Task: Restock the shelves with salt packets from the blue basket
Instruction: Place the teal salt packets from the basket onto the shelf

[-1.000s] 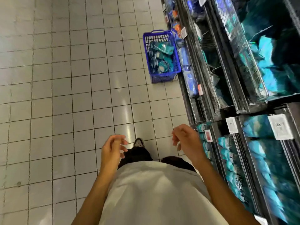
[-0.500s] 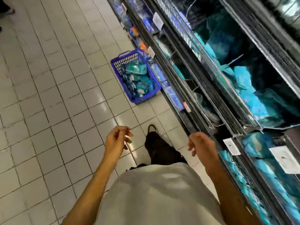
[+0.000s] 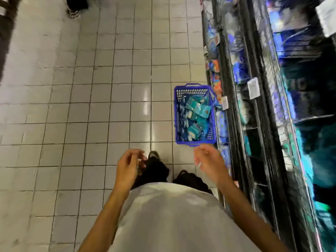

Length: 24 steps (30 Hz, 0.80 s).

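The blue basket [image 3: 176,113] stands on the tiled floor against the foot of the shelves [image 3: 258,124], holding several teal salt packets [image 3: 197,110]. My right hand [image 3: 209,160] hangs just in front of the basket's near rim, fingers loosely curled, holding nothing. My left hand [image 3: 128,165] is further left over the floor above my shoe, fingers also loosely curled and empty. More teal packets [image 3: 320,155] lie on the dark shelves to the right, blurred by motion.
Blue and orange packaged goods [image 3: 216,84] fill the lower shelf fronts behind the basket. White price tags [image 3: 253,88] hang from shelf edges. Another person's shoe [image 3: 72,12] shows at the far top left. Open tiled floor [image 3: 91,106] stretches to the left.
I have stepped toward the basket, which now sits much closer in front of my right hand. Both hands stay empty in front of my body.
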{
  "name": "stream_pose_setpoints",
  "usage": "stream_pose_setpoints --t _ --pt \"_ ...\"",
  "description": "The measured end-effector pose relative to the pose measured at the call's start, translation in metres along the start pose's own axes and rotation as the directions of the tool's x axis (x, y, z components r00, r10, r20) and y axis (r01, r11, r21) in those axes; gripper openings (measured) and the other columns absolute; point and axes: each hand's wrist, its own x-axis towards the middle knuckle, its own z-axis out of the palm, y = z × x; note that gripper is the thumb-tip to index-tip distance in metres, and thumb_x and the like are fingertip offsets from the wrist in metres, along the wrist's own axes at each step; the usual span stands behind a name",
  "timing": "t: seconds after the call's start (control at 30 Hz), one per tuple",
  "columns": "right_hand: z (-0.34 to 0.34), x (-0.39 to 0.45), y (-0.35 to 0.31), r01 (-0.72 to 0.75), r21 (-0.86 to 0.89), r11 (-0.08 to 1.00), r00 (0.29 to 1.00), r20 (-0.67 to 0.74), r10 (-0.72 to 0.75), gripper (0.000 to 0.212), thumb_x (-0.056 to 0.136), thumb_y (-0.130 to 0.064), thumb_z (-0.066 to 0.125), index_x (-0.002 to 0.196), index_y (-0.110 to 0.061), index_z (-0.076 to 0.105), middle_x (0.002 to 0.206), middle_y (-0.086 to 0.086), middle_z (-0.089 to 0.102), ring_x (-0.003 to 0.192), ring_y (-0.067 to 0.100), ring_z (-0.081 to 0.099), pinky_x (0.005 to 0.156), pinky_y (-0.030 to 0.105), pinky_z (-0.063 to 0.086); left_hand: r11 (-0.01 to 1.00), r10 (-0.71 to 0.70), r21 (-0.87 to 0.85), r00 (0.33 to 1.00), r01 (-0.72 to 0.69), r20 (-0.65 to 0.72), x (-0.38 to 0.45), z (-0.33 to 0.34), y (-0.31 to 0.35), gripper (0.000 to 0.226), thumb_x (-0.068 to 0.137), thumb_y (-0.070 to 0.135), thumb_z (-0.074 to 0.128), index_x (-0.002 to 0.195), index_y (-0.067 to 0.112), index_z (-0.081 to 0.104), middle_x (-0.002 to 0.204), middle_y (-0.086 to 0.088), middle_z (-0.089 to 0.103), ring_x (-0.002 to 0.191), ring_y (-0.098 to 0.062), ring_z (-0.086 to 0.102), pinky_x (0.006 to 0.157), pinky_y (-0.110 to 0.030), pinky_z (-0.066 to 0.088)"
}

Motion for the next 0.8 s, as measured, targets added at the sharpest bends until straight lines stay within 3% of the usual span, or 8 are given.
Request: stream_pose_setpoints --t 0.2,0.33,0.4,0.5,0.57,0.63,0.7,0.8 --pt "0.05 0.092 -0.041 -0.053 -0.072 0.996 0.997 0.057 0.057 0.027 0.099 -0.011 0.056 0.073 -0.016 0.059 0.055 -0.007 0.059 0.048 -0.001 0.053 0.046 0.012 0.041 0.996 -0.086 0.015 0.996 0.085 0.009 0.089 0.006 0.019 0.023 0.106 0.021 0.047 0.099 0.014 0.068 0.082 -0.001 0.074 0.064 -0.015 0.066 0.053 -0.025 0.051" --pt "0.053 0.16 -0.03 -0.142 -0.127 0.982 0.988 -0.076 0.133 0.028 0.085 -0.041 0.054 0.07 -0.017 0.058 0.06 -0.001 0.062 0.062 0.017 0.059 0.062 0.034 0.046 0.986 -0.11 0.144 0.98 0.086 0.163 0.165 0.033 0.041 0.028 0.107 0.028 0.045 0.094 0.019 0.068 0.082 0.003 0.074 0.062 -0.007 0.064 0.053 -0.02 0.051" --pt "0.044 0.195 -0.009 -0.195 -0.139 0.971 0.974 -0.146 0.175 0.03 0.081 -0.048 0.05 0.075 -0.02 0.058 0.065 0.003 0.065 0.067 0.023 0.063 0.065 0.04 0.049 0.974 -0.138 0.209 0.962 0.088 0.237 0.203 0.056 0.048 0.029 0.107 0.027 0.045 0.092 0.019 0.069 0.081 0.002 0.074 0.063 -0.011 0.065 0.054 -0.022 0.049" --pt "0.033 0.254 0.03 -0.294 -0.063 0.954 0.932 -0.239 0.271 0.027 0.08 -0.047 0.053 0.079 -0.021 0.06 0.066 -0.001 0.069 0.06 0.013 0.068 0.065 0.036 0.051 0.949 -0.185 0.303 0.93 0.085 0.319 0.263 0.106 0.047 0.03 0.107 0.027 0.045 0.091 0.017 0.068 0.078 0.0 0.074 0.062 -0.013 0.064 0.057 -0.023 0.046" --pt "0.029 0.299 0.061 -0.345 0.029 0.938 0.902 -0.266 0.34 0.019 0.086 -0.036 0.058 0.078 -0.019 0.059 0.062 -0.002 0.067 0.057 0.013 0.065 0.063 0.035 0.048 0.931 -0.191 0.362 0.908 0.047 0.374 0.306 0.147 0.036 0.029 0.107 0.025 0.044 0.092 0.014 0.067 0.078 -0.002 0.073 0.06 -0.009 0.063 0.056 -0.019 0.045" --pt "0.026 0.349 0.097 -0.402 0.083 0.912 0.869 -0.28 0.408 0.016 0.094 -0.021 0.058 0.078 -0.018 0.058 0.067 0.001 0.066 0.066 0.025 0.063 0.064 0.035 0.046 0.913 -0.193 0.408 0.881 0.0 0.431 0.353 0.194 0.016 0.026 0.106 0.019 0.045 0.095 0.011 0.067 0.083 -0.007 0.072 0.063 -0.013 0.064 0.054 -0.018 0.045" --pt "0.025 0.398 0.135 -0.456 0.091 0.885 0.838 -0.289 0.462 0.015 0.089 -0.029 0.057 0.08 -0.017 0.057 0.078 0.011 0.065 0.076 0.03 0.059 0.063 0.035 0.041 0.898 -0.211 0.439 0.874 -0.003 0.438 0.401 0.243 -0.007 0.025 0.105 0.02 0.047 0.096 0.009 0.067 0.087 -0.01 0.072 0.069 -0.019 0.065 0.053 -0.019 0.046" --pt "0.023 0.466 0.195 -0.534 -0.015 0.845 0.808 -0.301 0.505 0.031 0.084 -0.042 0.051 0.072 -0.013 0.056 0.074 0.011 0.055 0.076 0.027 0.053 0.058 0.032 0.033 0.848 -0.178 0.521 0.874 -0.097 0.452 0.472 0.313 -0.046 0.028 0.104 0.028 0.048 0.102 0.006 0.065 0.093 -0.012 0.072 0.078 -0.022 0.065 0.062 -0.021 0.052"
